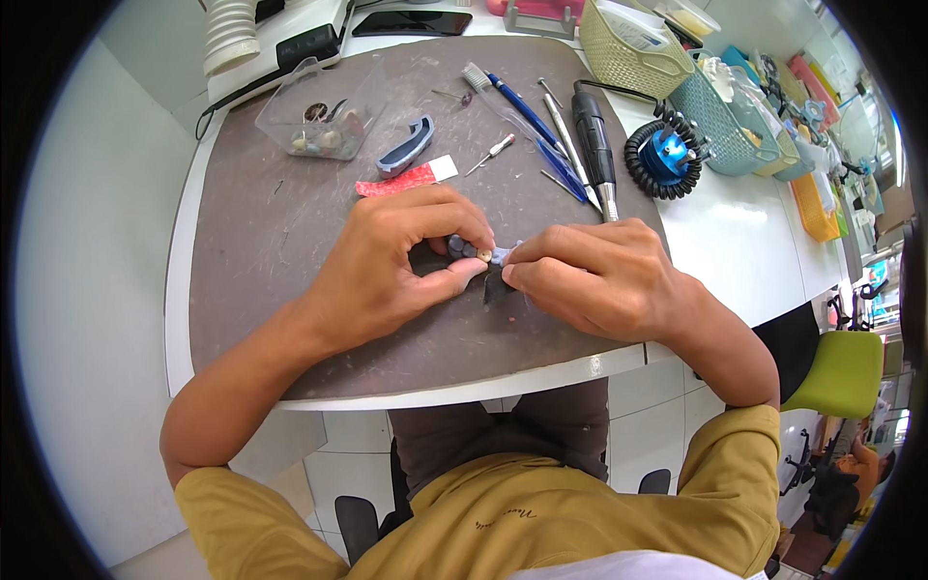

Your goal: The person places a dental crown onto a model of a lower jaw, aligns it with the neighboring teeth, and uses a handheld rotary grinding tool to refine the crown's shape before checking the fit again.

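Mustard-yellow short-sleeved cotton shirt [541, 512], small dark script print on chest, sleeves rolled above elbows. Dark brown trousers [483, 435]. Forearms bare, left hand [391, 266], right hand [599, 275] ungloved, no rings or watch.

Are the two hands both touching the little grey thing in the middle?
Touching. The head view shows the left hand pinching the small grey piece between fingers and thumb, and the right hand has fingertips pressed on its other end.

A small grey-blue piece [480, 253], knobbly and partly hidden, sits pinched between the fingertips of the left hand [387, 266] and the right hand [590, 275]. It is held just above the dark grey work mat [280, 222], near the mat's centre.
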### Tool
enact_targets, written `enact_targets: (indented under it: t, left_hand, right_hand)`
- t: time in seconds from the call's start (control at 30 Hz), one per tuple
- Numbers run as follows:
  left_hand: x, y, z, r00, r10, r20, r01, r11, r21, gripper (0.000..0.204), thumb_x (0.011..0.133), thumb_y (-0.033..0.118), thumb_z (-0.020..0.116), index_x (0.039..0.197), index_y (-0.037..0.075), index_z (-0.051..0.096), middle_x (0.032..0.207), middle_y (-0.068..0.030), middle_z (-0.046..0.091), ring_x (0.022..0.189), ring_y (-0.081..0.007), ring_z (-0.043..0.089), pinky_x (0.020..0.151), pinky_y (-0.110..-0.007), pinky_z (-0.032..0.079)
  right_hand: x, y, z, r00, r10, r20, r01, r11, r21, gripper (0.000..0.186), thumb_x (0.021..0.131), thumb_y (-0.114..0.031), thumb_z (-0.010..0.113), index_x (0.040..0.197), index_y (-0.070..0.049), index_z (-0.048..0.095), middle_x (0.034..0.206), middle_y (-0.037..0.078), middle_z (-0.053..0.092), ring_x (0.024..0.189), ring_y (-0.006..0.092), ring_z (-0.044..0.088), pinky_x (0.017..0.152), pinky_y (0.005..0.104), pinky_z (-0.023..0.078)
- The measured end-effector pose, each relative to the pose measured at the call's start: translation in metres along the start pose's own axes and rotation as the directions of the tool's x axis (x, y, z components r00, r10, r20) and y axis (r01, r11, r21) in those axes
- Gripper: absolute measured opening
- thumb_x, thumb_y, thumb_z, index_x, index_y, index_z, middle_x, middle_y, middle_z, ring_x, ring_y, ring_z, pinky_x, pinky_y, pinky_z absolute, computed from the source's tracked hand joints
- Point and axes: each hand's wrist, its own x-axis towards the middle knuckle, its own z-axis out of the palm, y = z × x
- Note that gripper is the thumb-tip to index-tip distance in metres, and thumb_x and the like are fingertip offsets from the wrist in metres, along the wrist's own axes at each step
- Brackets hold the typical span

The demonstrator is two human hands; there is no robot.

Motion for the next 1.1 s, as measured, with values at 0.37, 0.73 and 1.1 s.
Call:
enact_targets:
  t: [0.37, 0.73, 1.1]
  left_hand:
    - [-0.001, 0.003, 0.001, 1.000, 0.007, -0.007, -0.006, 1.000, 0.030, 0.021, 0.080, -0.002, 0.075, 0.099, 0.003, 0.071, 0.099, -0.0063, 0.073, 0.085, -0.0160, 0.067, 0.073, -0.028, 0.052]
    - [0.000, 0.000, 0.001, 0.999, -0.042, -0.002, 0.042, 0.999, -0.012, 0.019, 0.080, -0.001, 0.074, 0.099, 0.003, 0.070, 0.101, -0.0052, 0.074, 0.088, -0.0134, 0.067, 0.074, -0.027, 0.051]
    - [0.000, -0.001, 0.001, 1.000, -0.019, -0.007, 0.018, 1.000, -0.020, 0.017, 0.081, -0.002, 0.074, 0.097, 0.003, 0.069, 0.099, -0.0049, 0.073, 0.087, -0.0128, 0.066, 0.073, -0.026, 0.050]
  right_hand:
    - [0.006, -0.001, -0.002, 0.995, 0.020, -0.093, -0.020, 1.000, 0.002, 0.020, 0.076, -0.004, 0.072, 0.094, -0.005, 0.063, 0.090, 0.004, 0.063, 0.069, 0.0166, 0.066, 0.051, 0.0306, 0.053]
    - [0.003, 0.008, -0.003, 0.999, 0.025, -0.041, -0.026, 1.000, -0.017, 0.025, 0.074, -0.001, 0.072, 0.097, -0.006, 0.065, 0.096, 0.005, 0.066, 0.067, 0.0182, 0.067, 0.052, 0.0298, 0.056]
    - [0.005, 0.012, -0.004, 0.999, -0.004, -0.032, 0.005, 0.999, 0.033, 0.024, 0.074, 0.001, 0.072, 0.096, -0.005, 0.066, 0.102, 0.007, 0.068, 0.071, 0.0183, 0.070, 0.053, 0.0288, 0.059]
